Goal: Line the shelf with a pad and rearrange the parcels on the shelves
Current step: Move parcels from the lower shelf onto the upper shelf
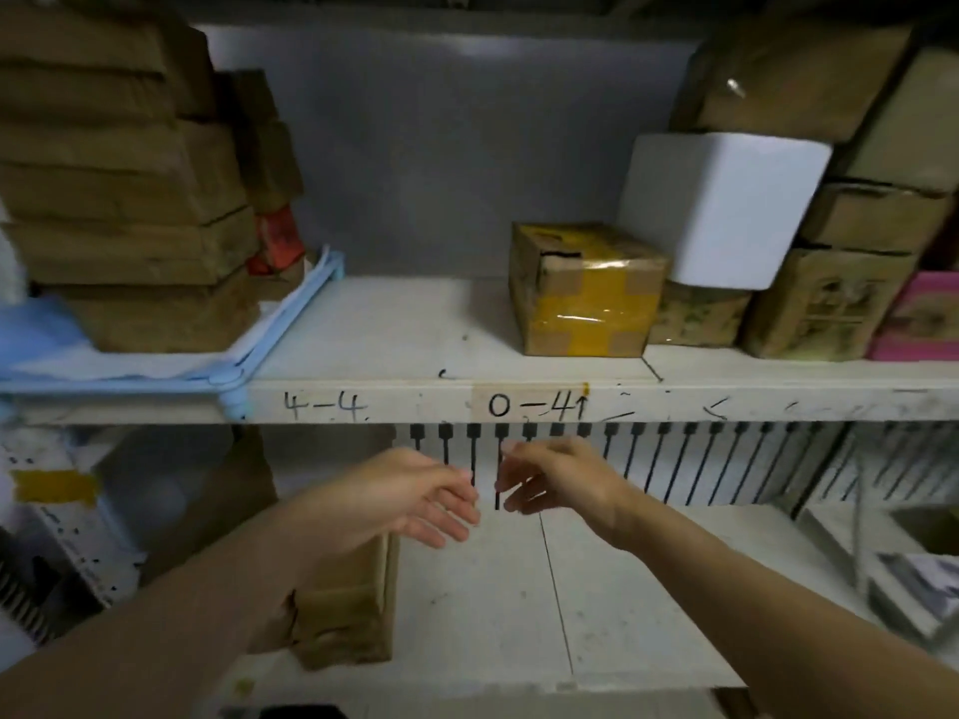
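My left hand (415, 493) and my right hand (558, 480) hang side by side just below the upper shelf's front edge (519, 404), fingers apart, holding nothing. A light blue pad (129, 363) lies on the left part of the upper shelf under a tall stack of brown cardboard parcels (124, 199). A small box wrapped in yellow tape (586, 290) stands alone on the bare shelf, right of the middle. On the lower shelf a brown parcel (342, 604) sits under my left forearm.
At the upper right stand more parcels: a white block (721, 210), brown boxes (830, 303) and a pink box (923, 319). The shelf edge bears handwritten marks "4-4" and "0-41". Grey and white packages (62, 537) lie at the lower left, others at the lower right.
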A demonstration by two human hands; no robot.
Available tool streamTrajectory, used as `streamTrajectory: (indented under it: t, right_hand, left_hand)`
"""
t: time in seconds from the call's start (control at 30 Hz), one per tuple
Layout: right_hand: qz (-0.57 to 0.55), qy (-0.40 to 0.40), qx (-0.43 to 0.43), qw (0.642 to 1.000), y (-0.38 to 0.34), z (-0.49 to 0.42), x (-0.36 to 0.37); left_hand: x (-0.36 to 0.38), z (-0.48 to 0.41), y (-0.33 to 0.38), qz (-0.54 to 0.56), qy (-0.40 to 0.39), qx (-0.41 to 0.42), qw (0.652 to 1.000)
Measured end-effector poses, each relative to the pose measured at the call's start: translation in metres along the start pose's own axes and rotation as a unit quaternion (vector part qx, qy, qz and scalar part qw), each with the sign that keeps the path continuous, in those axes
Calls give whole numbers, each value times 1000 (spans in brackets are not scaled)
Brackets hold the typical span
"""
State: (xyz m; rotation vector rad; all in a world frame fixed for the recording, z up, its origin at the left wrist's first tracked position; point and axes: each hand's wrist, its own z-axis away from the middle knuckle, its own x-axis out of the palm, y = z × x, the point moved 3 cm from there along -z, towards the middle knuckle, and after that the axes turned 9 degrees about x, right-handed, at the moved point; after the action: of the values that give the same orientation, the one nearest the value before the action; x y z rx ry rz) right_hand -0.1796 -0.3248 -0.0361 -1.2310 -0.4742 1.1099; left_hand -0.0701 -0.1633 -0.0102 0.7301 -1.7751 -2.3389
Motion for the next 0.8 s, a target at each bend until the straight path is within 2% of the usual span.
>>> streamTrajectory:
  t: [0.07, 0.13, 0.3, 0.4, 0.57, 0.7, 0.8]
  right_hand:
    - [-10, 34, -23, 999, -17, 22, -28]
    - [-28, 79, -40, 996, -31, 35, -52]
    - [-95, 197, -61, 974, -58, 47, -102]
    - [-122, 245, -74, 959, -67, 45, -122]
    - [-141, 306, -87, 938, -87, 34, -147]
    - [-138, 348, -99, 922, -107, 29, -162]
    - [-119, 402, -117, 901, -129, 31, -174]
  left_hand:
    - [-1, 5, 44, -26, 11, 54, 998]
    - [-9, 2, 77, -22, 58, 92, 994]
    - [-28, -26, 120, 90, 144, 117, 979]
    - [-33, -51, 128, 130, 152, 91, 976]
    - [-29, -92, 147, 151, 110, 51, 981]
    - [-30, -122, 166, 165, 112, 61, 978]
    - [-33, -143, 187, 168, 148, 110, 968]
